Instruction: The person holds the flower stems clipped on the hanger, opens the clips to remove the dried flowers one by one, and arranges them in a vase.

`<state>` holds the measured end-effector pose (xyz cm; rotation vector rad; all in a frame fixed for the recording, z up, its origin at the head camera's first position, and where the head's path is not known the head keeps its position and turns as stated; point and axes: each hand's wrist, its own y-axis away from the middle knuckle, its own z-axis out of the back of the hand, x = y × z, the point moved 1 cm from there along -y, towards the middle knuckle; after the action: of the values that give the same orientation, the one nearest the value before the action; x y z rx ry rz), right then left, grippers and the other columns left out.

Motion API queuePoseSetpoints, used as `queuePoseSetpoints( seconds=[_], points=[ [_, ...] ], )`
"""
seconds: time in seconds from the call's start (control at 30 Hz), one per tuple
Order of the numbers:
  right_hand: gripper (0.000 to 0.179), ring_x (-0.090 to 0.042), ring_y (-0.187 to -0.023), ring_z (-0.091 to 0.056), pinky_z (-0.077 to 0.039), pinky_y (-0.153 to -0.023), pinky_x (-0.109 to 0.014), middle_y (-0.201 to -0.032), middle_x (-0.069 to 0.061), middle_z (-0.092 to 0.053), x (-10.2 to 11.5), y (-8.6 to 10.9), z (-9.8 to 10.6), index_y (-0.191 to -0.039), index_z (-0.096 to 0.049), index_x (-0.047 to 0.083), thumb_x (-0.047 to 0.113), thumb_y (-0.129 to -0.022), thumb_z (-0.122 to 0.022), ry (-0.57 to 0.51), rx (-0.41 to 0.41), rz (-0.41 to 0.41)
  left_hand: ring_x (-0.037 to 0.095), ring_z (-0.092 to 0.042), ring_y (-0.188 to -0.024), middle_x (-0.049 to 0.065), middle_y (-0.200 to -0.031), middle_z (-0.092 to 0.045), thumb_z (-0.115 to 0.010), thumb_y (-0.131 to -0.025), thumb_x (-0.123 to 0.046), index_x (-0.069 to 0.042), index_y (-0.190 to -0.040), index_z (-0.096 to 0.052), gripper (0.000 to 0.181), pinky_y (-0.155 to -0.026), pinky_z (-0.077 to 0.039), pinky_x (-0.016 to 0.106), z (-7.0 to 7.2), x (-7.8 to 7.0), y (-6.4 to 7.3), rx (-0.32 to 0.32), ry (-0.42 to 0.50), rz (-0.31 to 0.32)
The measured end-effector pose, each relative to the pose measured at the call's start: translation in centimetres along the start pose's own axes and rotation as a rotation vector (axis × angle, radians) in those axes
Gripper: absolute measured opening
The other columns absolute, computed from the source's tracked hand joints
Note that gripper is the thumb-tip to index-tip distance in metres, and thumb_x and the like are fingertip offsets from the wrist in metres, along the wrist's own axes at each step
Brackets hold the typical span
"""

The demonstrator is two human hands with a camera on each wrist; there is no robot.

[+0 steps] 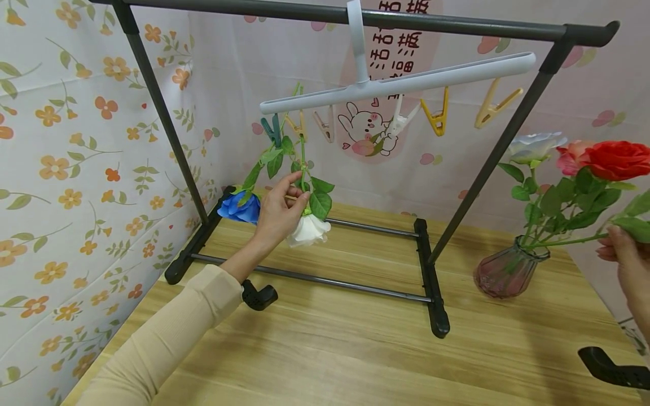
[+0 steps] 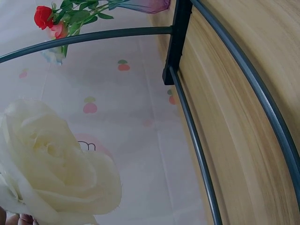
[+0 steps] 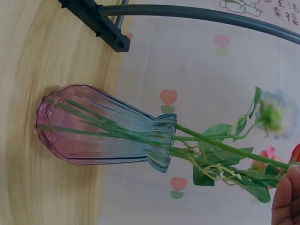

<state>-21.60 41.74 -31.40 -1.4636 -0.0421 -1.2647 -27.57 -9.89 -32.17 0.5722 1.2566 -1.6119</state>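
- From my end, the left hand (image 1: 281, 208) pinches the upside-down white rose (image 1: 310, 231) by its stem, and that rose looks clipped under the hanger (image 1: 401, 85) by a pale yellow clip (image 1: 296, 125)
- The right hand (image 1: 628, 256) pinches a green stem (image 1: 576, 240) leaning out of the vase (image 1: 505, 276) on the desk (image 1: 355, 349), can't tell which bloom it carries
- My read on the step: sorting the rose at its clip with one hand while the other handles the green stem
- Next move prob calls for easing along the stems, minding the clip and not tipping the vase
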Motion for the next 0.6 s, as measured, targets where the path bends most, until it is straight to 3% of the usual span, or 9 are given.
queuePoseSetpoints(
  seconds=[0.23, 0.4, 0.6],
  points=[
    [0.037, 0.021, -0.058, -0.051, -0.039, -0.063, 0.004, -0.071, 0.036, -0.056, -0.13, -0.18, -0.29, -0.09, -0.058, 0.038, 0.004, -0.1, -0.049, 0.019, 0.003, -0.026, 0.03, -0.069, -0.081, 0.019, -0.098, -0.067, -0.059, -0.097, -0.011, -0.004, -0.14, -0.051, 0.045, -0.071, -0.053, 0.028, 0.02, 0.04, -0.04, 0.0, -0.005, -0.004],
    [0.035, 0.019, -0.058, -0.05, -0.038, -0.064, 0.004, -0.071, 0.034, -0.054, -0.11, -0.21, -0.44, -0.092, -0.057, 0.039, 0.006, -0.101, -0.049, 0.05, 0.009, -0.091, 0.031, -0.069, -0.081, 0.019, -0.098, -0.068, -0.059, -0.097, -0.011, -0.004, -0.141, -0.051, 0.045, -0.072, -0.054, 0.033, 0.05, -0.01, 0.01, -0.003, -0.006, -0.005],
    [0.032, 0.021, -0.059, -0.049, -0.038, -0.063, 0.004, -0.074, 0.036, -0.053, 0.16, -0.33, -0.55, -0.094, -0.054, 0.039, 0.008, -0.101, -0.05, 0.13, 0.02, -0.09, 0.03, -0.068, -0.08, 0.018, -0.098, -0.067, -0.059, -0.096, -0.011, -0.003, -0.14, -0.051, 0.045, -0.07, -0.052, 0.027, 0.08, -0.06, 0.03, -0.005, 0.001, -0.007]
  ],
)
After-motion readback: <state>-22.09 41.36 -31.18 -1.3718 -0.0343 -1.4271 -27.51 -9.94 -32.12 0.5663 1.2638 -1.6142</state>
